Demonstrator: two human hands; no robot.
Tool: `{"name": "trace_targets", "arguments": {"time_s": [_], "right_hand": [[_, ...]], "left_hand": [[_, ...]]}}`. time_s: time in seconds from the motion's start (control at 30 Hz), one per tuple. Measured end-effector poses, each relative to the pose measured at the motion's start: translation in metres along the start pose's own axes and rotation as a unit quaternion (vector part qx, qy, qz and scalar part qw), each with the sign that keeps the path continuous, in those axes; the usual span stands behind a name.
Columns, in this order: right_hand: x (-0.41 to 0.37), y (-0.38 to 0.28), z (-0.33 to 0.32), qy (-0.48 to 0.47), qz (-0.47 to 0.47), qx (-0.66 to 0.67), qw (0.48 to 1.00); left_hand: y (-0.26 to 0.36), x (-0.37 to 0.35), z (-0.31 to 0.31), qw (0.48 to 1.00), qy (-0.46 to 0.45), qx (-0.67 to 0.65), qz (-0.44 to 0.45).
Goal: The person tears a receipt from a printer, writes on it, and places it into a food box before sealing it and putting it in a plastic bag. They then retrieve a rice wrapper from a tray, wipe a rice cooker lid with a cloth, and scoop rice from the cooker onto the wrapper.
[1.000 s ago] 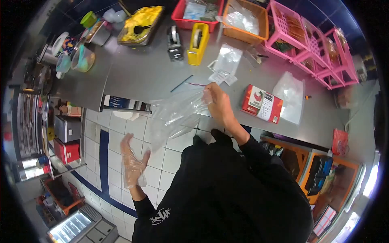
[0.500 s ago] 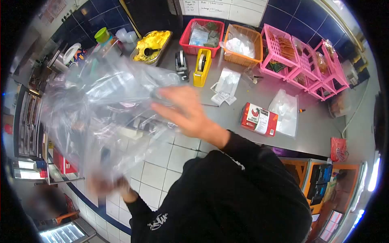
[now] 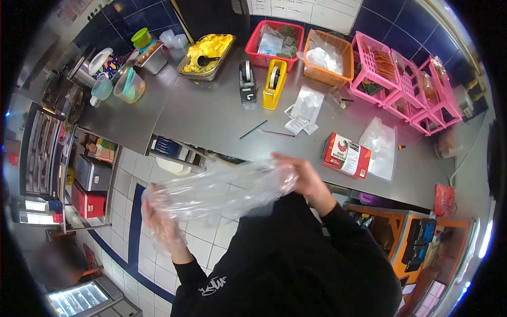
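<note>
A clear plastic bag (image 3: 222,190) is stretched between my two hands, in front of my body and below the counter's edge. My left hand (image 3: 165,224) is at the bag's left end, its fingers behind or inside the film. At the right end my right hand (image 3: 302,177) grips the gathered plastic. Beyond the bag, two thin pens or sticks (image 3: 253,129) lie on the steel counter (image 3: 195,111). The red and white box (image 3: 346,156) stands to the right of my right hand.
Along the back are a tray of yellow food (image 3: 208,53), black and yellow tape dispensers (image 3: 274,84), a red basket (image 3: 274,45), an orange basket (image 3: 327,55) and pink baskets (image 3: 377,68). Containers (image 3: 129,87) stand at left. A blurred person (image 3: 57,263) is at lower left.
The bag has come down from over the counter and is now pulled lengthwise between my hands. My right hand moved right and down; my left hand moved slightly right. The left counter containers are uncovered.
</note>
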State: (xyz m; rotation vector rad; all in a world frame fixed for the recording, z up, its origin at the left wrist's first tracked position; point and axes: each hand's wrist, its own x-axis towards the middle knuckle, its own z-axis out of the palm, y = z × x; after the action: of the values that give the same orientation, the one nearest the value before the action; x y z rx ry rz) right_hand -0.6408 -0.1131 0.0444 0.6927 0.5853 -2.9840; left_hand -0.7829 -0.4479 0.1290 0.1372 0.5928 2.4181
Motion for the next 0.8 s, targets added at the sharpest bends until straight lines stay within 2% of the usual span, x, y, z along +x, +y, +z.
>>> {"name": "trace_targets", "arguments": {"time_s": [0.03,0.07,0.1,0.13,0.17,0.2,0.23,0.27,0.33,0.37,0.4,0.47,0.5,0.53,0.57,0.6,0.67,0.7,0.8], "right_hand": [[-0.002,-0.018,-0.013,0.021,-0.033,-0.01,0.999],[-0.012,-0.036,0.002,0.12,-0.092,-0.046,0.987],[-0.025,-0.054,-0.004,0.064,-0.147,-0.081,0.984],[-0.021,-0.066,-0.028,0.003,-0.241,-0.134,0.961],[-0.045,-0.087,-0.021,0.031,-0.182,-0.292,0.938],[-0.054,-0.099,-0.038,0.073,-0.182,-0.541,0.818],[-0.063,-0.107,-0.059,0.109,-0.173,-0.746,0.634],[-0.07,-0.113,-0.078,0.137,-0.153,-0.892,0.402],[-0.076,-0.118,-0.111,0.16,-0.125,-0.943,0.265],[-0.075,-0.122,-0.125,0.166,-0.108,-0.961,0.192],[-0.072,-0.131,-0.128,0.164,-0.105,-0.954,0.228],[-0.071,-0.147,-0.133,0.17,-0.096,-0.934,0.3],[-0.068,-0.154,-0.132,0.196,-0.098,-0.919,0.327],[-0.069,-0.165,-0.124,0.222,-0.1,-0.914,0.324],[-0.074,-0.179,-0.11,0.249,-0.103,-0.908,0.32],[-0.079,-0.196,-0.1,0.275,-0.104,-0.902,0.316],[-0.09,-0.236,-0.094,0.334,-0.218,-0.881,0.253],[-0.101,-0.258,-0.072,0.338,-0.238,-0.876,0.247],[-0.13,-0.309,0.003,0.339,-0.33,-0.859,0.196]], "left_hand": [[-0.002,0.008,0.009,0.998,-0.049,-0.047,0.012],[-0.008,0.014,0.013,0.94,-0.103,0.325,0.019],[-0.017,0.02,0.018,0.746,-0.138,0.651,0.02],[-0.027,0.026,0.021,0.445,-0.152,0.883,0.013],[-0.038,0.032,0.02,0.448,-0.114,0.885,0.055],[-0.05,0.041,0.017,0.449,-0.077,0.885,0.098],[-0.06,0.05,0.019,0.447,-0.041,0.882,0.141],[-0.065,0.061,0.027,0.46,-0.059,0.872,0.156],[-0.073,0.081,0.046,0.482,-0.092,0.852,0.185],[-0.083,0.088,0.052,0.509,-0.118,0.84,0.146],[-0.098,0.095,0.06,0.538,-0.142,0.824,0.109],[-0.135,0.118,0.082,0.551,-0.233,0.79,0.132],[-0.155,0.128,0.097,0.597,-0.275,0.745,0.116],[-0.174,0.137,0.112,0.639,-0.316,0.695,0.095],[-0.191,0.143,0.129,0.729,-0.324,0.603,-0.003],[-0.206,0.152,0.137,0.792,-0.314,0.517,-0.081],[-0.235,0.173,0.148,0.876,-0.251,0.354,-0.209],[-0.248,0.181,0.15,0.899,-0.211,0.28,-0.262],[-0.298,0.199,0.117,0.894,-0.184,0.284,-0.295]]}}
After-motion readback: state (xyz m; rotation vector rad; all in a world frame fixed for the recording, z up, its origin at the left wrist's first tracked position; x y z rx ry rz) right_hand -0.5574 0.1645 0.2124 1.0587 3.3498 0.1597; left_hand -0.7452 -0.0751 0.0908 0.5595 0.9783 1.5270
